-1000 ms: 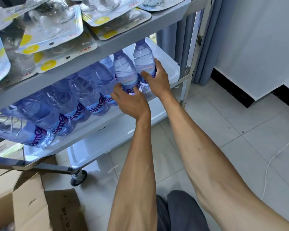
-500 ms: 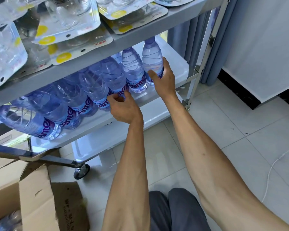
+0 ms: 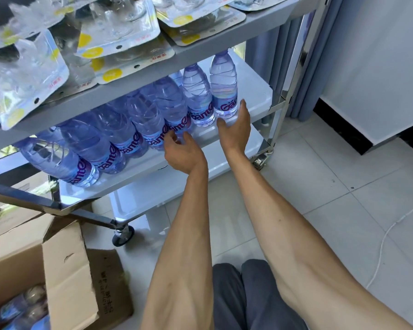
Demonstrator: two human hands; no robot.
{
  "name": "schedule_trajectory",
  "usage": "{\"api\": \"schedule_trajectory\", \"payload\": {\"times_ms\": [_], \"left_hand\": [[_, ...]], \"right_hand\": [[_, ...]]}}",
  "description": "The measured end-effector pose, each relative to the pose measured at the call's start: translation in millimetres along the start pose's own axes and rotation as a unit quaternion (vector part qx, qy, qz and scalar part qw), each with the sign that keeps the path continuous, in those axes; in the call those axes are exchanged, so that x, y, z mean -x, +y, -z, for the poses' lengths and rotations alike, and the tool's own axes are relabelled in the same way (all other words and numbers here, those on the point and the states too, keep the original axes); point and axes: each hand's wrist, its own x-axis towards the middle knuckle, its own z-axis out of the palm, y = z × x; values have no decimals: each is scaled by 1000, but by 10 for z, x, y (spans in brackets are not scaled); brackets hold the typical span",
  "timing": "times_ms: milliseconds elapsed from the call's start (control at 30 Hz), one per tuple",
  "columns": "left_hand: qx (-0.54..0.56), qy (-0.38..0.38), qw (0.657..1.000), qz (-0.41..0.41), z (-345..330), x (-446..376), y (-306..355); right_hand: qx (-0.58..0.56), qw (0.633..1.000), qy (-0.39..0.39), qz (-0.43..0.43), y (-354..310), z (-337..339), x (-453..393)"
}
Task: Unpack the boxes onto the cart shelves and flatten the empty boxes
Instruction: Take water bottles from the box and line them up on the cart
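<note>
Clear plastic water bottles with purple labels (image 3: 150, 125) standing upright in a row on grey metal cart's middle shelf (image 3: 255, 96), centre frame, just beyond loosely spread, empty left hand (image 3: 185, 153) and right hand (image 3: 235, 129), right nearer end bottle (image 3: 224, 89); more in brown cardboard box (image 3: 65, 265), lower left.

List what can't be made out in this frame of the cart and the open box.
All in the head view:
- Cardboard box: its contents are cut off by the bottom-left edge and blurred; the bottle count is unknown.
- Water bottles: the back rows and caps are hidden by the upper shelf.
- Blister packs: glare hides their contents, and the print is too small.
</note>
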Motion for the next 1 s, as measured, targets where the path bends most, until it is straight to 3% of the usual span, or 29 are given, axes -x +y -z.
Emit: {"api": "schedule_trajectory", "payload": {"times_ms": [200,400,633,767,867,1000], "left_hand": [[-11,-56,998,-18,480,290,-164],[-76,-90,993,10,1313,464,-516],[-208,-42,977,-28,2709,249,-919],[-301,17,952,-58,3576,-291,-1111],[-354,30,935,4,4265,-751,-1311],[-380,27,915,134,5103,-1317,-1736]], "right_hand": [[45,997,-26,-48,-56,237,472],[123,977,-152,-87,-85,323,1206],[147,957,-248,-34,-312,-44,2457],[206,925,-315,59,-574,-559,3251],[179,906,-357,142,-771,-1027,3866],[150,890,-391,181,-903,-1645,4545]]}}
